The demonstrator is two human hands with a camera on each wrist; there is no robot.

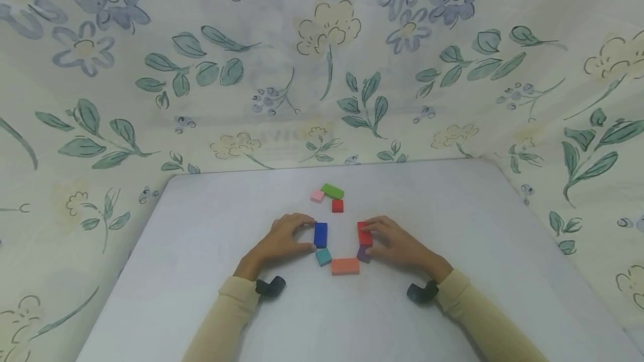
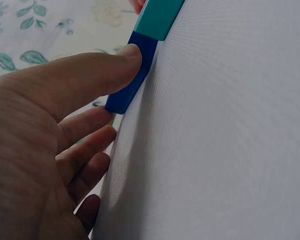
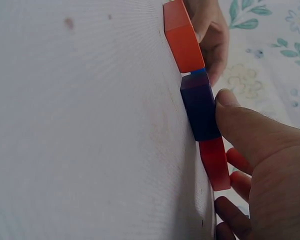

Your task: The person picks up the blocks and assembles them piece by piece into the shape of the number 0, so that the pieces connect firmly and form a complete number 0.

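My left hand (image 1: pixel 284 237) pinches a blue block (image 1: pixel 320 235) lengthwise, its thumb at the near end and a fingertip at the far end. A teal block (image 1: pixel 323 257) sits against that near end. Across the gap, the fingers of my right hand (image 1: pixel 397 242) curl round a long red block (image 1: pixel 364 233). In the right wrist view the thumb presses beside a purple block (image 3: pixel 200 107), which adjoins the red one. An orange block (image 1: pixel 345 266) lies crosswise at the front, between the teal and purple blocks. Together the pieces trace a U on the table.
Behind the U lie a small red block (image 1: pixel 337 206), a pink block (image 1: pixel 317 196) and a green block (image 1: pixel 332 191), close together. The white table (image 1: pixel 216 200) ends at a flowered cloth (image 1: pixel 282 116) at the back and sides. Dark wrist devices (image 1: pixel 270 287) sit at both sleeves.
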